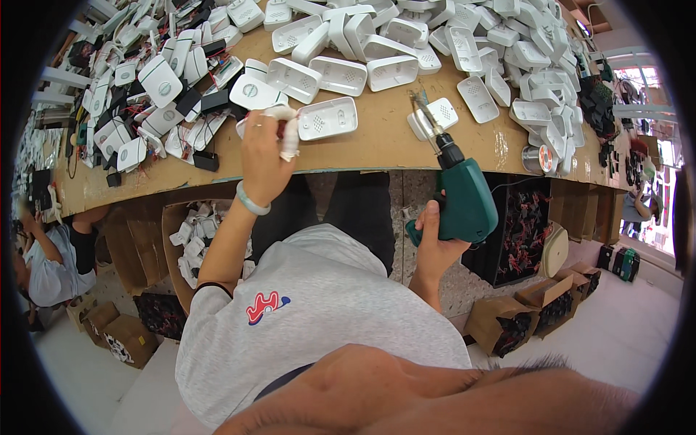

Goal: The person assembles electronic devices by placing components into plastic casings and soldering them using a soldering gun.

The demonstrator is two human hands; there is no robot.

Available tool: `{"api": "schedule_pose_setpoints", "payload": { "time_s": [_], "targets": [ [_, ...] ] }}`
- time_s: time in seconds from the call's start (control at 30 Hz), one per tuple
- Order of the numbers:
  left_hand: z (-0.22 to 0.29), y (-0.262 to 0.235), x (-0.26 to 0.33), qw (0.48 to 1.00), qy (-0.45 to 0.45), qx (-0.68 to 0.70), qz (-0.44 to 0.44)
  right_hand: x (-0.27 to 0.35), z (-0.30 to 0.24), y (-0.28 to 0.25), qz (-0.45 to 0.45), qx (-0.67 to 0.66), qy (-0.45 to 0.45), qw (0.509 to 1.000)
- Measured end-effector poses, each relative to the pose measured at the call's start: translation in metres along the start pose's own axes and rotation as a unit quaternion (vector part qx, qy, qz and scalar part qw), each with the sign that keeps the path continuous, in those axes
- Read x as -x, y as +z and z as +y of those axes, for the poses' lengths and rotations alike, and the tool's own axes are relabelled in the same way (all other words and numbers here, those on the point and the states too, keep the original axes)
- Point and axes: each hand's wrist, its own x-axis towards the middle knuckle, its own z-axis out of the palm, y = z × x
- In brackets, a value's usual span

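Your right hand (433,235) wraps round a green pistol-grip drill (470,199) at the bench (384,148) edge; your left hand (265,156) curls beside an open white housing (328,118), hold unclear. Many heaped housings (464,51) look unfinished.

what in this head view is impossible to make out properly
In the head view:
What, if anything, the left hand grips: hidden by the hand itself.
Tip of the green pistol-grip tool: too fine and blurred.
That tool's handle: largely covered by the right hand.
Far end of the white housings: cut off by the top edge.
Small white parts below: partly behind the left forearm.
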Motion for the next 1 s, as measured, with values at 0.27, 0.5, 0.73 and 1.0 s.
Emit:
{"api": "schedule_pose_setpoints", "payload": {
  "time_s": [0.27, 0.5, 0.73, 1.0],
  "targets": [
    [0.011, 0.036, 0.000, 0.992, 0.067, -0.076, -0.070, 0.011, 0.004, -0.001, -0.065, 0.036, 0.044, 0.996],
    [0.024, 0.058, 0.032, 0.967, 0.133, -0.205, -0.072, 0.025, 0.005, -0.014, -0.112, 0.082, 0.095, 0.986],
    [0.029, 0.058, 0.038, 0.966, 0.113, -0.229, -0.042, 0.037, 0.017, -0.021, -0.139, 0.158, 0.026, 0.977],
    [0.025, 0.047, 0.041, 0.981, 0.078, -0.162, -0.072, 0.040, 0.018, -0.019, -0.139, 0.175, 0.026, 0.974]
  ]
}}
